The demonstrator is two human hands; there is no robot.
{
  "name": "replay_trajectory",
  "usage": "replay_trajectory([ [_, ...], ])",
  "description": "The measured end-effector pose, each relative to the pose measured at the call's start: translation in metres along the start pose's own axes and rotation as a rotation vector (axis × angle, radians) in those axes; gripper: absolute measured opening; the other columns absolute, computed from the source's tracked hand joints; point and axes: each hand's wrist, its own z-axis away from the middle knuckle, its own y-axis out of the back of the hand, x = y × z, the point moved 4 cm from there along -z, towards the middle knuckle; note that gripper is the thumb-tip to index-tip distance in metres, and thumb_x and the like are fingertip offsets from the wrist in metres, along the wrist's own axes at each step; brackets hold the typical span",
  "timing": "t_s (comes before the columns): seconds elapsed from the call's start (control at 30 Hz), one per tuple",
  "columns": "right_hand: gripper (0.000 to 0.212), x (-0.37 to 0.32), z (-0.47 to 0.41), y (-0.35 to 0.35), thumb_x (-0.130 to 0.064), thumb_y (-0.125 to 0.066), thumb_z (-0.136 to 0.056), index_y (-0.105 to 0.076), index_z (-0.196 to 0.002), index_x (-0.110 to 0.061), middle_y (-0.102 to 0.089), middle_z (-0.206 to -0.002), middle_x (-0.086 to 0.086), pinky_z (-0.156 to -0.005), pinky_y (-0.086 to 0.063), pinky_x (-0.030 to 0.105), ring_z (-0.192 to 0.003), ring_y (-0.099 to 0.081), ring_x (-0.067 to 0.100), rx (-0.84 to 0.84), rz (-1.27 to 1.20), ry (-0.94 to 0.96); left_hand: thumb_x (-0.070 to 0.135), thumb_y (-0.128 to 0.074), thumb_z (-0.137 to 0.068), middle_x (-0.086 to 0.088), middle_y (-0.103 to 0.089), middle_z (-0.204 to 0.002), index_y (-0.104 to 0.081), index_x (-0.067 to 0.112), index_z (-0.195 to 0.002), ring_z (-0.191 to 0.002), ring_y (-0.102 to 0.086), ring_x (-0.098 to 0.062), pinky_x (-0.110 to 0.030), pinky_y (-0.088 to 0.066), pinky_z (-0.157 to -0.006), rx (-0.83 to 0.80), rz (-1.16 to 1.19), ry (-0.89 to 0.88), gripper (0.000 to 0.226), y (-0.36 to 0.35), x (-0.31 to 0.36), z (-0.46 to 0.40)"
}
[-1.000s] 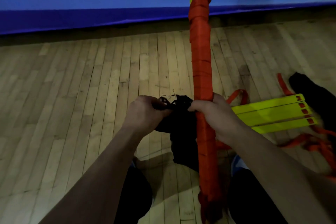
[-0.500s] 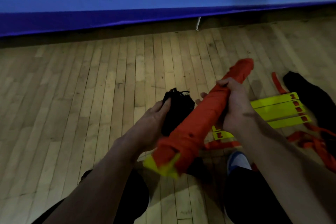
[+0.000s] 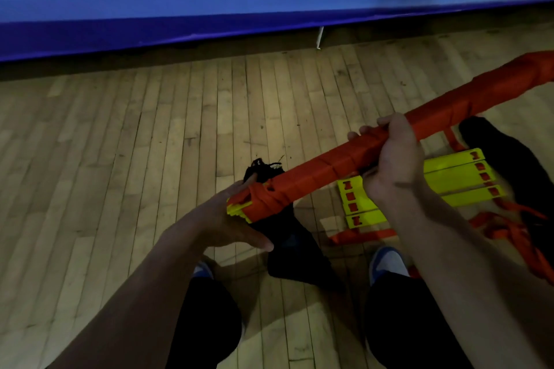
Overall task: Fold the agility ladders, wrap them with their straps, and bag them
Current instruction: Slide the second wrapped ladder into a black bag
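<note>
A rolled agility ladder bundle [image 3: 359,156], wrapped in orange strap with yellow rung ends showing, lies slanted from lower left to upper right above the floor. My right hand [image 3: 392,159] grips it round the middle. Its yellow lower end sits at my left hand [image 3: 227,219], which holds the black bag [image 3: 287,237] between thumb and outstretched fingers. The bag's frayed mouth [image 3: 263,168] sticks up just behind the bundle's end; the bundle is outside the bag.
A second ladder with yellow rungs [image 3: 455,177] lies unfolded on the wooden floor at right, its loose orange straps [image 3: 509,228] beside it. Another black bag [image 3: 503,159] lies further right. A blue wall pad [image 3: 209,9] runs along the back. My shoes [image 3: 386,260] are below.
The bundle stood upright a second ago; my right hand has flipped and tilted it, so the yellow end now points down-left at the bag mouth held by my left hand.
</note>
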Motion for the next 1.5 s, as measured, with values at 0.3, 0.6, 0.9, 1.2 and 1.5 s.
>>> replay_trajectory([
  [0.3, 0.009, -0.003, 0.008, -0.004, -0.010, -0.065, -0.087, -0.058, -0.092, -0.013, -0.061, -0.077, 0.006, -0.067, -0.056, 0.033, -0.067, -0.068, 0.020, 0.003, 0.130, 0.232, 0.036, -0.093, -0.054, 0.011, -0.046, -0.141, -0.019, 0.030, -0.155, -0.131, -0.045, -0.015, -0.037, -0.043, -0.107, 0.066, -0.121, 0.053, 0.125, 0.006, 0.014, -0.007],
  [0.6, 0.036, 0.007, 0.026, -0.020, -0.030, -0.081, -0.079, -0.051, -0.096, -0.020, -0.060, -0.073, -0.013, -0.082, -0.060, 0.049, -0.086, -0.071, 0.029, -0.186, 0.393, 0.467, 0.021, -0.078, -0.080, 0.000, -0.058, -0.132, -0.041, 0.022, -0.146, -0.098, -0.061, -0.012, -0.023, -0.050, -0.079, 0.231, -0.504, 0.117, 0.076, -0.002, 0.025, -0.007],
  [0.9, 0.077, 0.042, 0.043, -0.026, -0.071, -0.065, -0.078, -0.059, -0.111, -0.002, -0.068, -0.090, 0.007, -0.069, -0.053, 0.024, -0.083, -0.069, 0.013, -0.416, 0.731, 0.466, -0.008, -0.047, -0.095, -0.001, -0.068, -0.068, -0.062, 0.013, -0.130, -0.058, -0.060, -0.013, -0.022, -0.052, -0.062, 0.367, 0.519, -0.238, 0.044, -0.010, 0.081, 0.004],
  [1.2, 0.056, 0.051, 0.055, -0.039, -0.038, -0.073, -0.088, -0.053, -0.133, -0.011, -0.073, -0.113, 0.002, -0.091, -0.055, 0.037, -0.108, -0.069, 0.016, -0.768, 0.672, 0.197, -0.004, -0.051, -0.087, 0.003, -0.070, -0.076, -0.061, 0.014, -0.125, -0.047, -0.050, -0.006, -0.016, -0.048, -0.050, 0.309, 0.860, -0.460, 0.042, 0.009, 0.105, 0.022],
  [1.5, 0.019, 0.040, 0.076, -0.053, -0.011, -0.074, -0.084, -0.071, -0.103, -0.011, -0.077, -0.095, -0.007, -0.080, -0.054, 0.019, -0.095, -0.072, 0.007, -0.848, 0.603, 0.181, -0.010, -0.045, -0.095, -0.010, -0.055, -0.079, -0.062, 0.012, -0.123, -0.049, -0.052, -0.007, -0.019, -0.047, -0.051, 0.425, 0.849, -0.519, 0.039, 0.024, 0.107, 0.038],
])
